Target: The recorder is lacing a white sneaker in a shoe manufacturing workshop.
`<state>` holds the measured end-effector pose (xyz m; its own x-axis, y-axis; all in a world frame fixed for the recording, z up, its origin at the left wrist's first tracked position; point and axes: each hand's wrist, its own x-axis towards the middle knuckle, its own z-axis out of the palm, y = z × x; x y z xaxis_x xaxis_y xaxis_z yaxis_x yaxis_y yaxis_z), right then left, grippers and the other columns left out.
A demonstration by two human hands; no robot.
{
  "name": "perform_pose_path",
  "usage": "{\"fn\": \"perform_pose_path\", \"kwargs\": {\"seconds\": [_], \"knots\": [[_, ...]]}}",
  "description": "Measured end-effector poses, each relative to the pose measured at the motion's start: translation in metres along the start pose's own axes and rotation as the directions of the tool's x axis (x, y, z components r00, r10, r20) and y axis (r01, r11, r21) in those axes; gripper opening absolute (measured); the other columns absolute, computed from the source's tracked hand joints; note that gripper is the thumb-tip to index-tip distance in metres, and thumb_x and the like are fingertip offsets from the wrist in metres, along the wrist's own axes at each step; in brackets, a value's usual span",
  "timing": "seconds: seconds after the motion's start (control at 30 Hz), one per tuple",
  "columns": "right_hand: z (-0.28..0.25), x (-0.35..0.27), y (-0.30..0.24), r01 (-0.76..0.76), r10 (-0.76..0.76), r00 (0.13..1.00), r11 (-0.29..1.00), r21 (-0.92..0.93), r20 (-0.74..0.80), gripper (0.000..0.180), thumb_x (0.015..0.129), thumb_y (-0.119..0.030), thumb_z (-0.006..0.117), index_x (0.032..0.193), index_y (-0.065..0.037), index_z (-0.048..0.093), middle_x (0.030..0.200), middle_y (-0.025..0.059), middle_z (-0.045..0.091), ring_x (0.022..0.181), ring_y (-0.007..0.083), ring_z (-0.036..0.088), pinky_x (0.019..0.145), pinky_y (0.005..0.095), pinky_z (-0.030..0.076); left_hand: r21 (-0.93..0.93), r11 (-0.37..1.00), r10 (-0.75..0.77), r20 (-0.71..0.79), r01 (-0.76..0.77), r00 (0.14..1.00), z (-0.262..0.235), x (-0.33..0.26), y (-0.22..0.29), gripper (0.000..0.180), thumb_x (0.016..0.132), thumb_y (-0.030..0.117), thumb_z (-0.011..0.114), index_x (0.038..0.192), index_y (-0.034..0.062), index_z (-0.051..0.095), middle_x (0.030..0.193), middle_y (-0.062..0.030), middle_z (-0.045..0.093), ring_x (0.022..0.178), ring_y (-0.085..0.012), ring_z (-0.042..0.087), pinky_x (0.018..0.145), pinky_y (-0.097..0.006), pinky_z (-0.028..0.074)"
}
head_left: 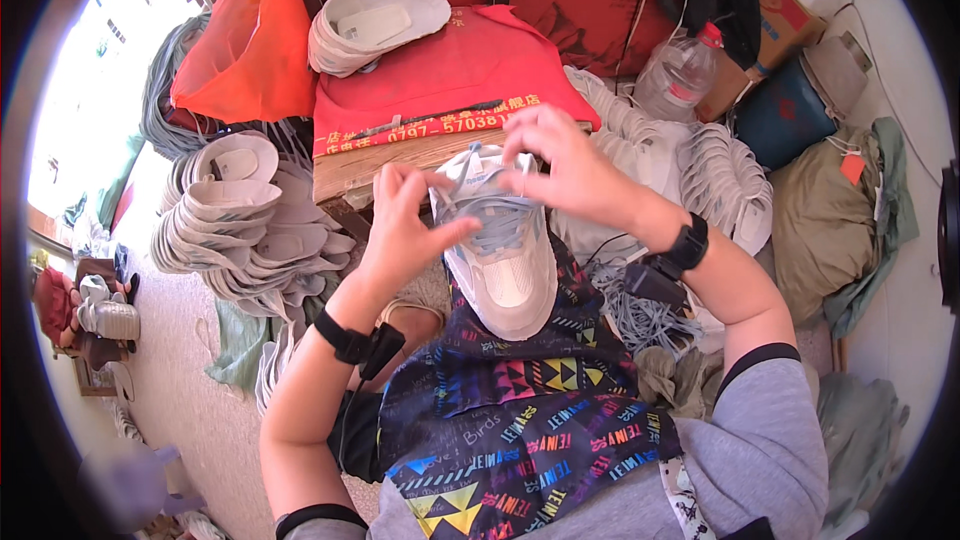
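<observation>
A white and pale-grey sneaker (510,285) lies on my apron-covered lap, toe toward me, with grey-blue shoelaces (496,224) across its front. My left hand (408,215) is at the shoe's left side, thumb stretched over the laces. Its curled fingers seem to hold a loose shoelace end beside the tongue, though the grip is partly hidden. My right hand (570,168) hovers over the shoe's collar from the right. Its fingers are curved, with a gap between thumb and forefinger, and I see nothing held there.
Stacked shoe uppers (225,210) stand to the left. More shoes (725,180) and a heap of loose laces (650,318) are at the right. Ahead is a wooden bench (345,178) under a red cloth (440,75), topped by more uppers (375,25). A plastic bottle (682,75) stands behind.
</observation>
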<state>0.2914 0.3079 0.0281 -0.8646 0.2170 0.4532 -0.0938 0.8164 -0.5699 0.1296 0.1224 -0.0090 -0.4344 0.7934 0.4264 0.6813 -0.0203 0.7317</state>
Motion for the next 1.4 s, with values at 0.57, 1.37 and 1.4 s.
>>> {"fn": "perform_pose_path", "kwargs": {"seconds": [0.57, 1.37, 1.4], "knots": [[0.016, -0.067, -0.006, 0.061, -0.066, 0.998, 0.961, -0.27, -0.01, 0.019, 0.077, -0.01, 0.072, 0.087, -0.003, 0.058, 0.112, 0.0158, 0.052, 0.106, 0.0352, 0.05, 0.092, 0.0425, 0.043, 0.214, 0.973, 0.058, 0.121, -0.084, 0.991, -0.007, -0.068, 0.006, 0.023, 0.072, 0.01, 0.077, 0.089, 0.0041, 0.062, 0.091, -0.0107, 0.046, 0.089, -0.0283, 0.045, 0.08, -0.037, 0.04], [0.032, -0.024, 0.022, -0.763, 0.708, 0.585, 0.316, 0.563, 0.396, 0.055, 0.098, -0.052, 0.05, 0.131, -0.008, 0.055, 0.114, 0.0, 0.064, 0.099, 0.0098, 0.058, 0.084, 0.0278, 0.047, 0.289, 0.52, -0.839, -0.008, 0.804, 0.545, -0.097, -0.238, -0.22, 0.033, 0.082, 0.031, 0.068, 0.094, 0.0009, 0.071, 0.086, -0.0201, 0.07, 0.082, -0.0289, 0.069, 0.075, -0.038, 0.052], [0.034, -0.022, 0.028, -0.747, 0.668, 0.602, 0.279, 0.604, 0.437, 0.058, 0.097, -0.053, 0.05, 0.133, -0.007, 0.053, 0.119, 0.0022, 0.063, 0.105, 0.0124, 0.058, 0.089, 0.0309, 0.046, 0.267, 0.519, -0.844, 0.012, 0.812, 0.536, -0.095, -0.231, -0.218, 0.032, 0.082, 0.03, 0.068, 0.094, 0.0008, 0.071, 0.085, -0.0201, 0.07, 0.082, -0.0299, 0.068, 0.076, -0.039, 0.052]]}}
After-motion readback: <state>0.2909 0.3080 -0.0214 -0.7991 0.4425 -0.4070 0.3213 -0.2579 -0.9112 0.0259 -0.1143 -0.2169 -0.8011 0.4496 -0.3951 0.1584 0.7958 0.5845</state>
